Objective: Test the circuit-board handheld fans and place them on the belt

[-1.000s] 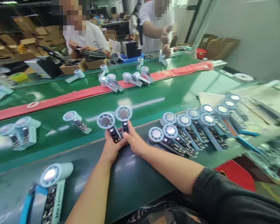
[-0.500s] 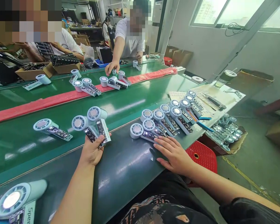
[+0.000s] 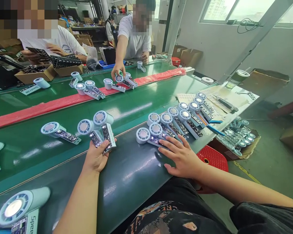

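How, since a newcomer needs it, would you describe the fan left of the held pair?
Find the green belt, then the left hand gripping two fans. Just left of these lies the handheld fan, unheld, its circuit board showing.

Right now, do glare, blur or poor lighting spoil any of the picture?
Head view: pale glare streaks the green belt and the dark bench top; head view: the windows are nearly blown out; head view: left hand, right hand and the two held fans look readably sharp; head view: the fan at lower left is cut by the frame, its disc glaring white.
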The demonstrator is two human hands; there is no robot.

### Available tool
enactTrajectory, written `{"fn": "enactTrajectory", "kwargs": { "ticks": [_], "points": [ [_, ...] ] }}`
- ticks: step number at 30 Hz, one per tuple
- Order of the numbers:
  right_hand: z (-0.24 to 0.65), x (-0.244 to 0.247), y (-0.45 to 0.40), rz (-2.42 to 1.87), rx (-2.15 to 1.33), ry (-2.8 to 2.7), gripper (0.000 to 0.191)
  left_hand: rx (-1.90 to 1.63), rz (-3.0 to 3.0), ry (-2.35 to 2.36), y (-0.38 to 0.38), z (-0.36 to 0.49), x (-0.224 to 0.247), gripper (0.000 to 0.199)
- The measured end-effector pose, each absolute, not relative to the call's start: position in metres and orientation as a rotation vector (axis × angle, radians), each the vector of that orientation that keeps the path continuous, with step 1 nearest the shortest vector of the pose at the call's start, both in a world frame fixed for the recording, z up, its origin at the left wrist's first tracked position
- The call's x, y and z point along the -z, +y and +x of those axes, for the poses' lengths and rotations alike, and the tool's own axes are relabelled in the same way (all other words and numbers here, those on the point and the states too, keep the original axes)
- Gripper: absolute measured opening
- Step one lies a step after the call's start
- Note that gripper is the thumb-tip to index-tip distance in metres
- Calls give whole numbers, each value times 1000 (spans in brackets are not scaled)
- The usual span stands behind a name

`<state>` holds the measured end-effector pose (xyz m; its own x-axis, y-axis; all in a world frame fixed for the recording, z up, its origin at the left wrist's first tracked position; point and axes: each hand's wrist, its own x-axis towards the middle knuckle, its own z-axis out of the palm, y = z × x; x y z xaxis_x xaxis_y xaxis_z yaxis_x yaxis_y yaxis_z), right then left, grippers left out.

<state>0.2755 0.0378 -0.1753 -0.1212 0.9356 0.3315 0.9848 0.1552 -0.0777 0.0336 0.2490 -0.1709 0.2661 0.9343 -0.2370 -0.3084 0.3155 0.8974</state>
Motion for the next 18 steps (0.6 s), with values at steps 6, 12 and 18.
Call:
{"fn": "enactTrajectory", "kwargs": {
  "ticks": [6, 12, 18],
  "points": [
    [280, 170, 31, -1883, 322, -2062, 52, -966, 838, 933, 248, 33, 170, 78],
    [298, 177, 16, -1914, 409, -2014, 49, -961, 843, 916, 250, 33, 171, 81],
    [301, 181, 21, -1922, 346, -2063, 47, -973, 832, 901, 250, 33, 169, 74]
  ]
}}
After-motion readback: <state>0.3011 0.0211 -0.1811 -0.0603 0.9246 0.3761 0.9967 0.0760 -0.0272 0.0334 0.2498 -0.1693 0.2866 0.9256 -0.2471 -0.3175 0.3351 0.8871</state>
